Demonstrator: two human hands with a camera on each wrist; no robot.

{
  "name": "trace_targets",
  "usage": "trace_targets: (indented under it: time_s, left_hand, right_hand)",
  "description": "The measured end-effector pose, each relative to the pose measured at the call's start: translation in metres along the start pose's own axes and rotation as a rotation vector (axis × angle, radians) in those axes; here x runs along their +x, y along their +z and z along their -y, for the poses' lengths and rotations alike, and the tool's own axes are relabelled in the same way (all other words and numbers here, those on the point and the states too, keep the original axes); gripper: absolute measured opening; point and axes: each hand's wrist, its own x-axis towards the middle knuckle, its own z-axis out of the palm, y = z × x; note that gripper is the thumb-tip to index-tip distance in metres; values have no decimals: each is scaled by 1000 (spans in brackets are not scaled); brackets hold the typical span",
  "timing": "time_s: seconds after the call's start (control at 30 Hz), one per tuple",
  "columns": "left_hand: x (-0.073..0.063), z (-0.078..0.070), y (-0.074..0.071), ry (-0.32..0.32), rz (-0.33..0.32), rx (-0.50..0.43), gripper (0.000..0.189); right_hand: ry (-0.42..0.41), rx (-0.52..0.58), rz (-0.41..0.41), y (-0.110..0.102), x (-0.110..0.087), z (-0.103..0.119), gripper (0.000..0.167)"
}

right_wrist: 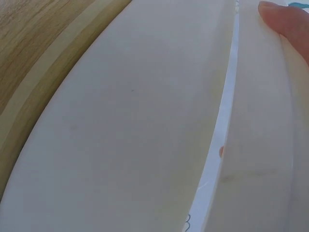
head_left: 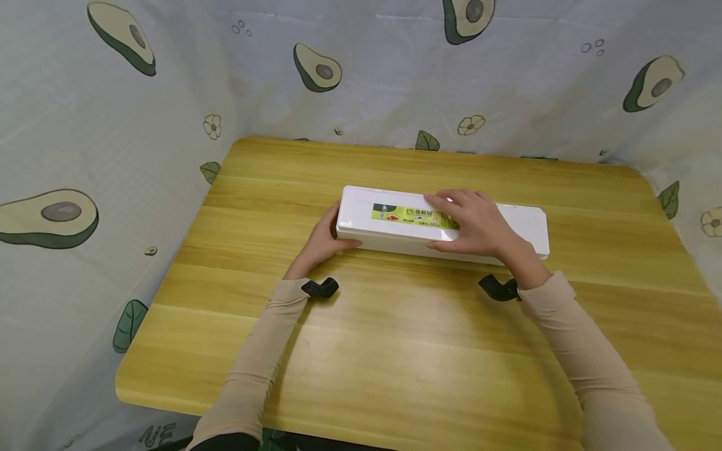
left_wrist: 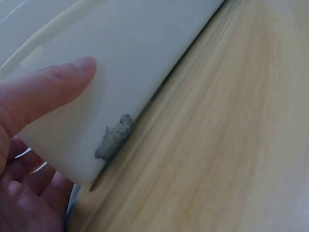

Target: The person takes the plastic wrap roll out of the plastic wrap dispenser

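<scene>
A long white cling film box (head_left: 389,235) with a green and yellow label lies across the wooden table. My left hand (head_left: 323,243) holds its left end; in the left wrist view the thumb (left_wrist: 58,87) lies along the front wall and the other fingers bend round the end. Over the lid, my right hand (head_left: 476,225) grips the box from above, fingers on the label and far side, thumb at the front edge. The right wrist view shows that thumb (right_wrist: 285,19) on the lid beside a narrow lengthwise gap. A grey worn patch (left_wrist: 115,137) marks the front wall's lower corner.
The wooden table (head_left: 361,351) extends around the box on all sides. Behind it and to the left hangs a white curtain (head_left: 383,81) printed with avocados. Each wrist carries a black camera mount (head_left: 320,288).
</scene>
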Motion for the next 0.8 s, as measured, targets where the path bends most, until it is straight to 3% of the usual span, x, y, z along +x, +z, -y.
trace_targets:
  time_s: [0.17,0.47,0.63,0.8]
  left_hand:
    - [1,1,0,8,-3,13,97]
    - [10,28,0,68,-24,23,101]
    - [9,26,0,56,-17,0,101]
    - [3,8,1,54,2,-15,98]
  right_hand:
    - [-11,-12,-19,0,-2,-1,88]
    - [0,-14,-21,-1,-8,-3,88]
    - [25,-11,-11,-4,-11,-2,87]
    - [68,-13,12,-7,-16,-2,86]
